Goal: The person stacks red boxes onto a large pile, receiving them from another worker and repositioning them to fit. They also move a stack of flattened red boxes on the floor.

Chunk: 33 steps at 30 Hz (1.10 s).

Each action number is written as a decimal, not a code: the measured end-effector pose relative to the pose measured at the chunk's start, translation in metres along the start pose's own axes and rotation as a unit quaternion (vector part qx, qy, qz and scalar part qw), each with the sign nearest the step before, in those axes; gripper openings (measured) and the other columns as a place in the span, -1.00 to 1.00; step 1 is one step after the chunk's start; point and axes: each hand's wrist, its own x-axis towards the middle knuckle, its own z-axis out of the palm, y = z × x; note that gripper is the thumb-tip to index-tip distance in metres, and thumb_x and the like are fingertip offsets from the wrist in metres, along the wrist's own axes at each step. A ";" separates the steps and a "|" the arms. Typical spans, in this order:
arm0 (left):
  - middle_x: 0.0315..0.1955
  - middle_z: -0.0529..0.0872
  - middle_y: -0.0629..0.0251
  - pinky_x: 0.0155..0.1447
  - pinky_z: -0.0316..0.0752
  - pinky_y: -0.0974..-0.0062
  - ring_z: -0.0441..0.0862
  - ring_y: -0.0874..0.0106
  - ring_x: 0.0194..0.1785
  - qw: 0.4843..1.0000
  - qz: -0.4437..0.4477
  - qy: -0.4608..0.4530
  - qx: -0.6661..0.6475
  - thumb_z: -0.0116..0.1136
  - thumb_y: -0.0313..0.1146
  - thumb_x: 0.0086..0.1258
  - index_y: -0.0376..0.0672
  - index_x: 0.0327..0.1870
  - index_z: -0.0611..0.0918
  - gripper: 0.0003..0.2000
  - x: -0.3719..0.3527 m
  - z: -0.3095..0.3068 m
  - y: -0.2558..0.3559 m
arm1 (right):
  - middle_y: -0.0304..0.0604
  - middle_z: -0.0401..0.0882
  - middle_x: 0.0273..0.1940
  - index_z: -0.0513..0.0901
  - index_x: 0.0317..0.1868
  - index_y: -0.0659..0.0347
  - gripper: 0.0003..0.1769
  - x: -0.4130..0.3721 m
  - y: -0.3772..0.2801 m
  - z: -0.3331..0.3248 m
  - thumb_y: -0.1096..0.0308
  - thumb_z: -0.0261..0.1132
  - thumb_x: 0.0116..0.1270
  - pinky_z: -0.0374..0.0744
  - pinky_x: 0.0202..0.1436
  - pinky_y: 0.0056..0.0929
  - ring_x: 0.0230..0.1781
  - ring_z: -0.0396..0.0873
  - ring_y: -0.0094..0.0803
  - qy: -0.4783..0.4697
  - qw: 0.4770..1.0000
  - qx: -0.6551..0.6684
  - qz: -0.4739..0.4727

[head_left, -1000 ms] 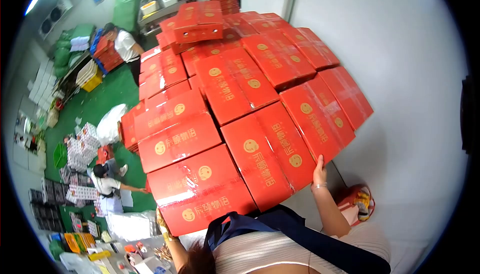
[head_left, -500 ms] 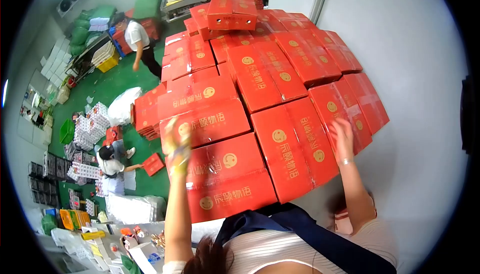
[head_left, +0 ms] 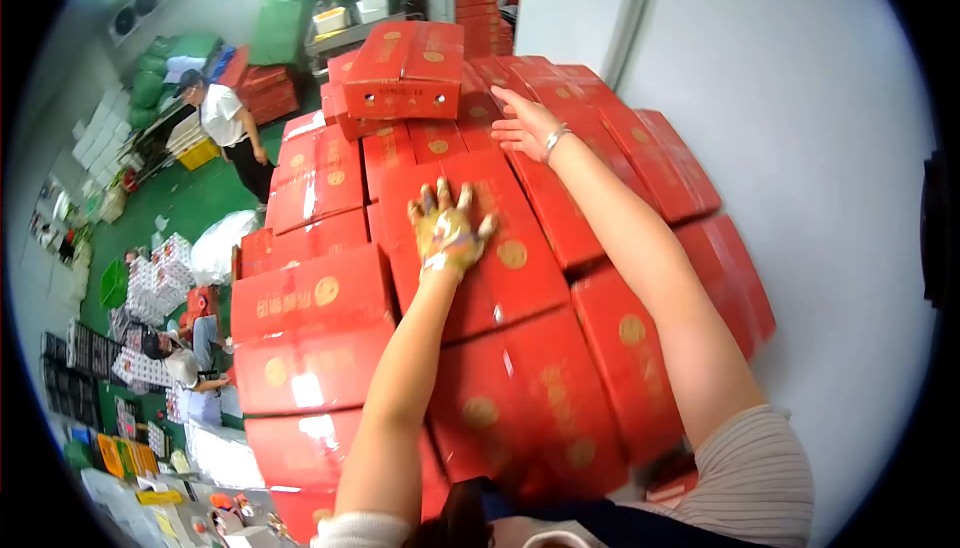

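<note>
A tall stack of red cartons (head_left: 330,293) with gold print fills the middle of the view. My left hand (head_left: 449,227), in a yellow patterned glove, lies flat with fingers spread on the top of one red carton (head_left: 500,248). My right hand (head_left: 522,126), bare with a bracelet at the wrist, reaches farther and rests open on a carton deeper in the stack (head_left: 590,123). A single carton (head_left: 405,70) sits raised on top at the back. Neither hand grips anything.
A white wall (head_left: 800,98) runs along the right of the stack. On the green floor (head_left: 190,208) at left, one person in a white shirt (head_left: 222,118) stands and another (head_left: 180,353) crouches among white boxes. Green sacks and shelves stand at the back.
Both arms have stretched forward from the near cartons, and both hands now lie flat on cartons farther back. The view has tipped forward over the stack. The standing person has moved left.
</note>
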 end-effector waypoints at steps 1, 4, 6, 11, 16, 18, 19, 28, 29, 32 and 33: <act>0.44 0.28 -0.09 0.52 -0.05 -0.11 0.13 -0.09 0.52 1.000 0.002 -0.006 0.009 0.04 0.25 0.33 0.00 0.42 0.42 -0.28 0.002 -0.002 -0.001 | 0.23 0.29 0.38 0.19 0.50 0.18 0.14 0.036 -0.005 -0.003 -0.35 0.39 0.10 0.48 0.23 -0.11 0.27 0.46 -0.02 -0.004 1.000 -0.001 0.023; 0.44 0.29 -0.08 0.52 -0.04 -0.09 0.17 -0.10 0.50 1.000 -0.006 -0.020 0.024 0.07 0.17 0.35 -0.04 0.42 0.42 -0.31 0.006 -0.001 0.005 | 0.27 0.14 0.46 0.02 0.57 0.17 0.30 0.132 -0.018 0.004 -0.44 0.38 0.03 0.35 0.37 0.03 0.43 0.27 0.08 -0.038 0.998 -0.049 0.023; 0.43 0.31 -0.07 0.53 -0.04 -0.08 0.18 -0.09 0.49 1.000 -0.012 -0.014 0.025 0.10 0.13 0.33 -0.06 0.40 0.44 -0.33 0.006 0.001 0.004 | 0.16 0.24 0.44 0.16 0.54 0.02 0.22 0.158 -0.017 0.007 -0.48 0.36 -0.01 0.34 0.36 0.10 0.44 0.27 0.03 -0.075 0.995 -0.068 0.002; 0.37 0.41 -0.02 0.52 0.05 0.02 0.27 -0.04 0.45 0.999 -0.035 0.017 -0.023 0.24 -0.09 0.28 -0.14 0.35 0.48 -0.39 0.011 0.006 0.003 | -0.05 0.61 0.12 0.53 0.19 0.31 -0.27 0.237 0.026 0.042 0.22 0.56 0.01 0.63 0.06 -0.09 -0.02 0.64 -0.14 -0.170 0.935 0.311 0.028; 0.37 0.43 0.00 0.52 0.12 0.15 0.32 0.03 0.44 0.997 -0.078 0.023 -0.010 0.30 -0.21 0.24 -0.19 0.35 0.48 -0.38 0.009 -0.001 -0.003 | -0.02 0.66 0.01 0.59 0.08 0.31 -0.37 0.264 -0.004 0.034 0.35 0.55 -0.06 0.66 -0.03 -0.21 -0.09 0.66 -0.20 -0.105 0.944 0.305 -0.072; 0.37 0.42 -0.01 0.52 0.11 0.13 0.31 0.02 0.44 0.996 -0.083 0.020 -0.011 0.30 -0.22 0.24 -0.20 0.35 0.48 -0.38 0.010 0.001 0.000 | -0.06 0.68 -0.01 0.64 0.02 0.29 -0.42 0.299 -0.027 0.002 0.29 0.54 -0.07 0.63 0.00 -0.23 -0.08 0.65 -0.27 -0.077 0.971 0.185 -0.128; 0.38 0.42 -0.01 0.52 0.10 0.12 0.30 0.02 0.45 0.996 -0.082 0.021 -0.010 0.29 -0.22 0.24 -0.19 0.36 0.47 -0.38 0.011 0.002 0.000 | -0.05 0.68 -0.01 0.66 -0.02 0.31 -0.43 0.304 -0.046 -0.020 0.28 0.54 -0.09 0.61 0.04 -0.25 -0.07 0.65 -0.27 -0.050 0.988 0.127 -0.070; 0.41 0.38 0.02 0.55 0.04 0.13 0.26 0.02 0.47 0.995 -0.092 0.011 -0.028 0.24 -0.26 0.27 -0.20 0.38 0.44 -0.39 0.010 0.006 -0.001 | -0.10 0.61 -0.18 0.71 -0.17 0.27 -0.35 0.229 -0.126 -0.236 0.01 0.61 -0.25 0.46 0.00 -0.37 -0.20 0.55 -0.26 0.037 0.955 -0.275 -0.108; 0.42 0.37 0.03 0.55 0.04 0.14 0.26 0.02 0.47 0.996 -0.090 0.012 -0.024 0.24 -0.26 0.27 -0.19 0.38 0.45 -0.39 0.009 0.006 -0.002 | -0.11 0.60 -0.21 0.71 -0.14 0.25 -0.35 0.211 -0.126 -0.255 0.00 0.59 -0.23 0.46 -0.04 -0.37 -0.25 0.55 -0.28 0.053 0.940 -0.319 -0.112; 0.41 0.38 0.03 0.54 0.07 0.13 0.25 0.02 0.47 0.996 -0.082 0.020 -0.005 0.24 -0.26 0.27 -0.19 0.38 0.45 -0.39 0.010 0.009 -0.002 | -0.05 0.65 0.08 0.72 -0.02 0.22 -0.36 0.226 -0.084 -0.336 0.03 0.53 -0.11 0.50 0.18 -0.31 0.12 0.56 -0.26 0.004 0.983 -0.181 -0.042; 0.41 0.38 0.02 0.54 0.08 0.13 0.25 0.01 0.48 0.996 -0.090 0.009 -0.005 0.24 -0.26 0.26 -0.19 0.39 0.44 -0.38 0.012 0.006 0.001 | -0.08 0.68 0.04 0.72 -0.02 0.20 -0.41 0.236 -0.070 -0.359 0.04 0.52 -0.05 0.54 0.14 -0.31 0.06 0.60 -0.27 -0.031 0.994 -0.094 -0.035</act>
